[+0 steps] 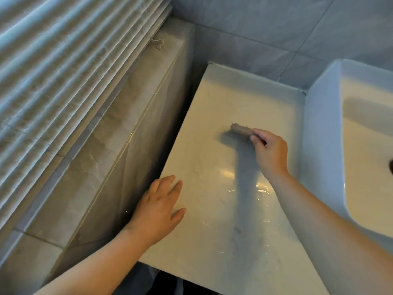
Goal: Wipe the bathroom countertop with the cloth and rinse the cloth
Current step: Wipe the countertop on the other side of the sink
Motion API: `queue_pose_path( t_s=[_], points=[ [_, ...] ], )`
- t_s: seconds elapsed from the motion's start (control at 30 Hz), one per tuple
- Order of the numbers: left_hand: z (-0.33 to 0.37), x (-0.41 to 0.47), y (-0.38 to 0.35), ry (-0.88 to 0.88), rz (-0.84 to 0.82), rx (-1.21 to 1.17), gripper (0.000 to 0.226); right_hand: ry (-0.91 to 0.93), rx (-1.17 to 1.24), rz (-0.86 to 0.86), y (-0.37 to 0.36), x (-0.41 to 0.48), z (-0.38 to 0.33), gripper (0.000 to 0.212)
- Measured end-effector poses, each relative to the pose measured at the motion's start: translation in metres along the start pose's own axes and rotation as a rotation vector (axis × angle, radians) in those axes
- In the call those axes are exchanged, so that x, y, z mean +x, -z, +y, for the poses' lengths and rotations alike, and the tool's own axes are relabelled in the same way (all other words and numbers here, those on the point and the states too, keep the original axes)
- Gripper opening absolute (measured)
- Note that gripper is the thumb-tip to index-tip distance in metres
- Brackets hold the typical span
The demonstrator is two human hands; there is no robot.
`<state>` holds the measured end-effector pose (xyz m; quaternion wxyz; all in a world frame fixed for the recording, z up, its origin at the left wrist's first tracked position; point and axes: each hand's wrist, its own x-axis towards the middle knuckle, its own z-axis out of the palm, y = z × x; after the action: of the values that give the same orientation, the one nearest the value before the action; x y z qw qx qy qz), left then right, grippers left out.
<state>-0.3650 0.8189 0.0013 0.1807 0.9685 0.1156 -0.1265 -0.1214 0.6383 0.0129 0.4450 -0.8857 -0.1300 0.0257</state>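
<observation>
Right hand [270,154] presses cloth [241,129] on countertop [212,209]; sink [323,124] beside

- Window blind [63,71]: pale horizontal slats, filling the upper left.
- Cord [158,42]: thin, knotted, hanging at the blind's lower right corner.
- Ledge [119,135]: marbled grey stone, running below the blind.
- Wall tiles [276,28]: grey-blue, large, with thin joints, across the top right.

Grey-brown cloth [241,129], glossy off-white countertop [212,209], white sink [323,124], grey marbled wall tiles [276,28]
</observation>
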Motion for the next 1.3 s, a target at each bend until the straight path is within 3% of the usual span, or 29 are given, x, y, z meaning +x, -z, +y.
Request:
queue_pose_path(
  t_s=[0.3, 0.5, 0.6, 0.7, 0.83, 1.0, 1.3],
  points=[
    [0.002, 0.001, 0.001, 0.005, -0.026, -0.001, 0.083, 0.144, -0.106, -0.058, -0.030, -0.066, 0.023, 0.026],
    [0.007, 0.006, 0.002, -0.055, 0.051, -0.023, 0.066, 0.075, -0.048, -0.119, -0.027, -0.121, 0.017, 0.025],
    [0.011, 0.012, 0.000, -0.124, 0.058, 0.007, 0.069, -0.074, 0.056, -0.174, -0.018, -0.124, 0.008, 0.024],
    [0.018, 0.020, -0.002, -0.180, 0.012, 0.030, 0.078, -0.127, 0.123, -0.026, 0.004, -0.111, 0.000, 0.021],
    [0.022, 0.026, -0.007, -0.175, -0.047, 0.066, 0.086, -0.096, 0.000, 0.190, 0.029, -0.073, 0.015, 0.023],
    [0.019, 0.027, -0.010, -0.160, -0.063, 0.097, 0.090, -0.137, -0.125, 0.185, 0.029, -0.057, 0.049, 0.024],
    [0.018, 0.028, -0.013, -0.160, -0.059, 0.113, 0.087, -0.007, -0.119, 0.099, 0.000, -0.129, 0.044, 0.025]
  ],
)
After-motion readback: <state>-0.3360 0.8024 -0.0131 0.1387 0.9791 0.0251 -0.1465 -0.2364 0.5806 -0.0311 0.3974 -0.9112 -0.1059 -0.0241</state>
